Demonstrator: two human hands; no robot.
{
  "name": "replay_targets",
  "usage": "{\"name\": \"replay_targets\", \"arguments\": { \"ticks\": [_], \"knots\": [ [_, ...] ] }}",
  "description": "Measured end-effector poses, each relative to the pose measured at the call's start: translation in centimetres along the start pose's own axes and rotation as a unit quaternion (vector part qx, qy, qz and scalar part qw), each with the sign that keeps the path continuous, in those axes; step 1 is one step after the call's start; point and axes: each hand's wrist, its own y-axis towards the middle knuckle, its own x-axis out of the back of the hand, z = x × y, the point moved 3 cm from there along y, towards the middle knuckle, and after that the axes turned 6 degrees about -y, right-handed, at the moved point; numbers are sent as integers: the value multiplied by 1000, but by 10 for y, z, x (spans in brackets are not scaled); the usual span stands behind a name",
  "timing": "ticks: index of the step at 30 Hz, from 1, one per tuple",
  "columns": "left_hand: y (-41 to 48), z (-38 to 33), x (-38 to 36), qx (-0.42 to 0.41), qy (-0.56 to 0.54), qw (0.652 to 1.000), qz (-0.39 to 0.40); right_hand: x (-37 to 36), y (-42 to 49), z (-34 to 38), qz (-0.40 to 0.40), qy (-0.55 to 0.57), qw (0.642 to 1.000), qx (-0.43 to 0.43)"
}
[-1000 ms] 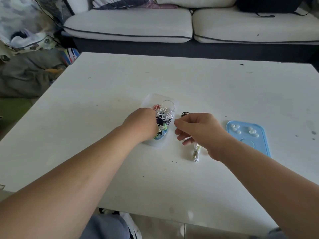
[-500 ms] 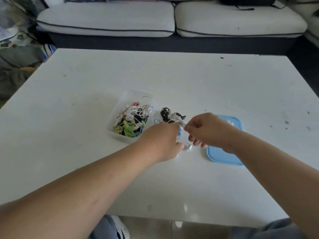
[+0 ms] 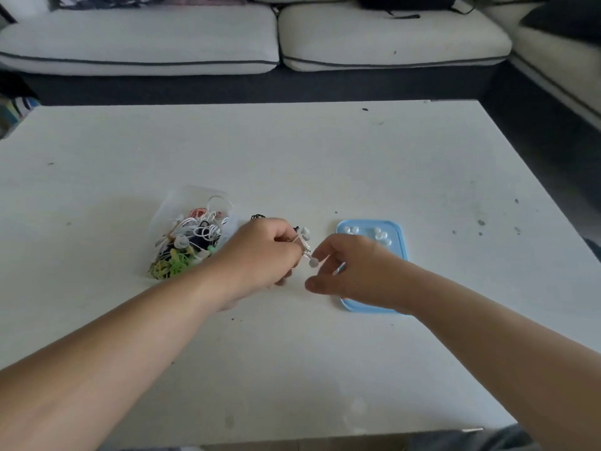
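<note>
Earphones, white ones, are just above the tabletop, between the clear tub of tangled sets and the blue lid. Left hand pinches the cord. Right hand is loosely spread, with its fingertips beside the dangling bud. Looks like untangling, so I'd gently pinch that bud next.

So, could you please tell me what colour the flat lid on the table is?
Light blue, with small white bumps; the lid shows best in the head view.
</note>
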Motion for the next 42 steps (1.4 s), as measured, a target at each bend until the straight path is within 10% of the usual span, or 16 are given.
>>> {"name": "replay_targets", "arguments": {
  "ticks": [17,42],
  "knots": [
    [-13,-9,-5,1,-190,980,59,5,-14,7,60,320,942,78],
    [-15,15,-43,-120,6,991,63,-6,-37,-41,146,397,900,-102]
  ]
}}
